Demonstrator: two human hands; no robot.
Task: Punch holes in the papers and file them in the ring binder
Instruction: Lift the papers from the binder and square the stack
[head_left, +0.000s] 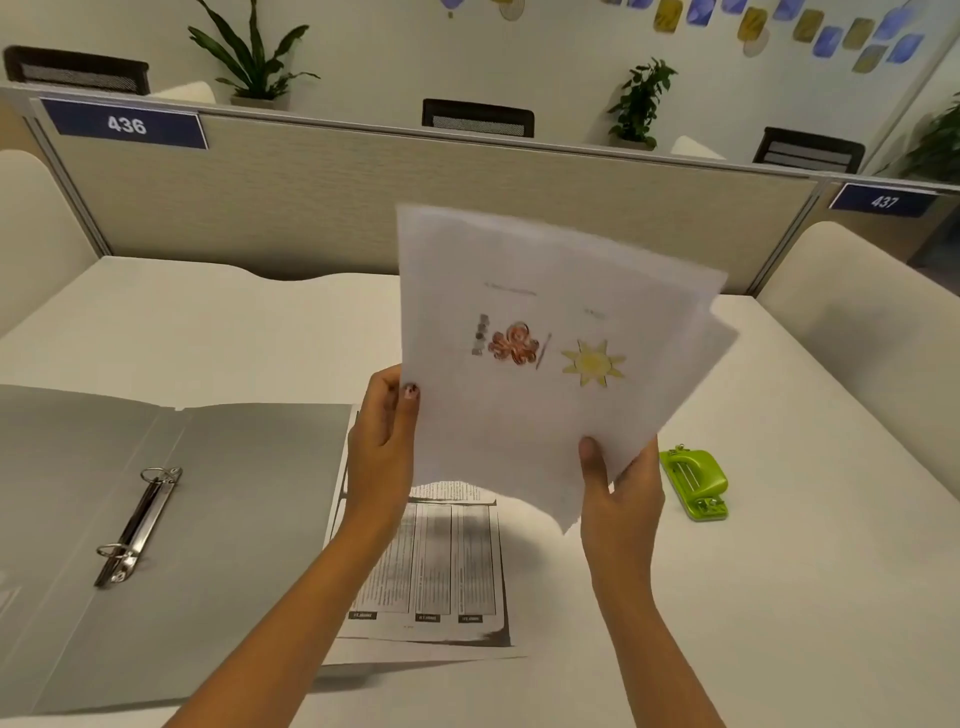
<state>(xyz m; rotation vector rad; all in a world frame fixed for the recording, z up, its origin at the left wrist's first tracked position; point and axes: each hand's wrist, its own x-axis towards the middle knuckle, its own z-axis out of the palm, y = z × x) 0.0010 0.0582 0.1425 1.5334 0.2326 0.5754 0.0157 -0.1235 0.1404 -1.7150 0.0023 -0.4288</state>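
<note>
The loose sheaf of papers (545, 353) is being pinched at its left edge by the left hand (382, 447), thumb in front; its lower edge is being pinched by the right hand (621, 488); being light, limp and apt to fan, it is best gripped at two edges; it is being held upright above the table (779, 597), between the open ring binder (130, 519) and the green hole punch (696, 483); both forearms are being raised.

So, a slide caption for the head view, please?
Left hand and right hand hold papers above a desk, between open ring binder and green hole punch.
</note>
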